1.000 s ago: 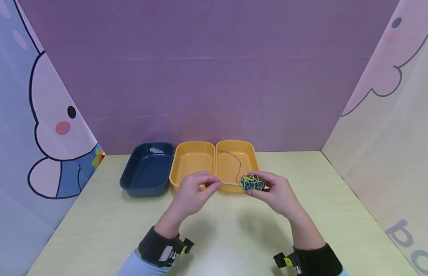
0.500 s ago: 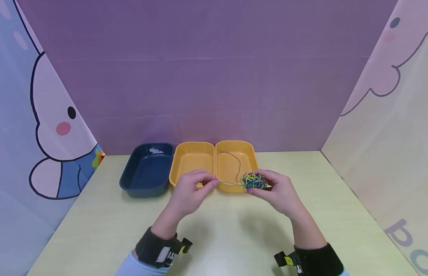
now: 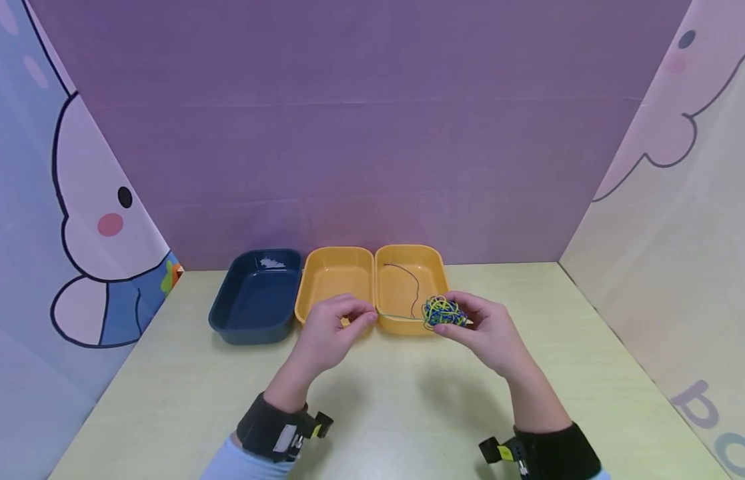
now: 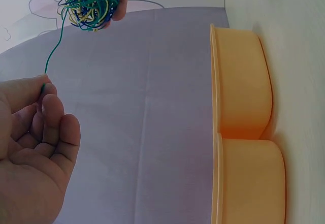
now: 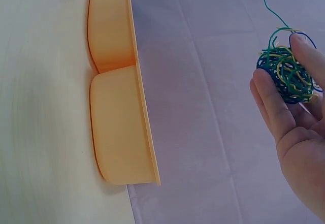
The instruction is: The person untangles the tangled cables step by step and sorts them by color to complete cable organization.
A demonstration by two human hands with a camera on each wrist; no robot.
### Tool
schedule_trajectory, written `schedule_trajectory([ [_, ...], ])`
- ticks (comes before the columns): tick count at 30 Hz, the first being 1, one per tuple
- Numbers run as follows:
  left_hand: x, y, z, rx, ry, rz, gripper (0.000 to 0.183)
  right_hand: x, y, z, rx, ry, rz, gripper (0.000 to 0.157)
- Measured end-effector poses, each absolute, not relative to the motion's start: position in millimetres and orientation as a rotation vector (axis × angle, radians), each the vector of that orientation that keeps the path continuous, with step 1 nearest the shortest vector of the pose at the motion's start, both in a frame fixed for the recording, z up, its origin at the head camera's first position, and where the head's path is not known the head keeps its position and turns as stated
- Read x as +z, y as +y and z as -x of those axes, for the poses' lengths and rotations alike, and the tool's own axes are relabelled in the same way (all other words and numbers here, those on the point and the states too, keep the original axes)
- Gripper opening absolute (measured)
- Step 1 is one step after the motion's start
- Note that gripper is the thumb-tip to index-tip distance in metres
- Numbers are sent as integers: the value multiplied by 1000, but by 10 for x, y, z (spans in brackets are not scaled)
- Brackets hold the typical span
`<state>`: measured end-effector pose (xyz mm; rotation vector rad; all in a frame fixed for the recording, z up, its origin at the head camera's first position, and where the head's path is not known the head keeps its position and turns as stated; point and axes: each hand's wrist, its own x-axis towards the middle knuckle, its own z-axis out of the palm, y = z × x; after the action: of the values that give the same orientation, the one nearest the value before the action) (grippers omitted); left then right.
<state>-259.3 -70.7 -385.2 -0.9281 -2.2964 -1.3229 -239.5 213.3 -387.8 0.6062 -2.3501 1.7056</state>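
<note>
Above the front of the right yellow tray, my right hand [image 3: 489, 333] holds a tangled ball of thin green, blue and yellow strands [image 3: 442, 312] between thumb and fingers. From that ball a green strand [image 4: 53, 51] runs across to my left hand [image 3: 333, 333], which pinches its end between thumb and index finger. In the right wrist view, loose loops stand out around the tangled ball [image 5: 287, 74], and the green strand [image 5: 269, 8] is slightly slack. Whether the strands are wire or cord I cannot tell. A dark strand [image 3: 417, 287] shows against the right tray; its link to the ball is unclear.
A dark blue tray [image 3: 255, 333], a middle yellow tray [image 3: 309, 273] and a right yellow tray [image 3: 439, 263] stand side by side at the back of the pale table [image 3: 396, 427]. A purple backdrop [image 3: 372, 147] rises behind them, with printed panels either side.
My left hand has drawn slightly left, and the right hand with the ball slightly right and up. A longer stretch of green strand shows between them.
</note>
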Motion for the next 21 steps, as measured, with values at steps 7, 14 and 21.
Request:
schedule_trajectory([
  [7, -3862, -727, 2620, -1316, -2307, 915, 6, -3887, 2162, 2406, 1784, -2255, -629, 36],
  [14, -3846, -752, 2633, -1315, -2298, 941, 5, -3890, 2191, 2420, 1880, -2230, -589, 34],
  [21, -3843, -779, 2639, -1305, -2310, 955, 5, -3886, 2220, 2421, 1892, -2208, -597, 33],
])
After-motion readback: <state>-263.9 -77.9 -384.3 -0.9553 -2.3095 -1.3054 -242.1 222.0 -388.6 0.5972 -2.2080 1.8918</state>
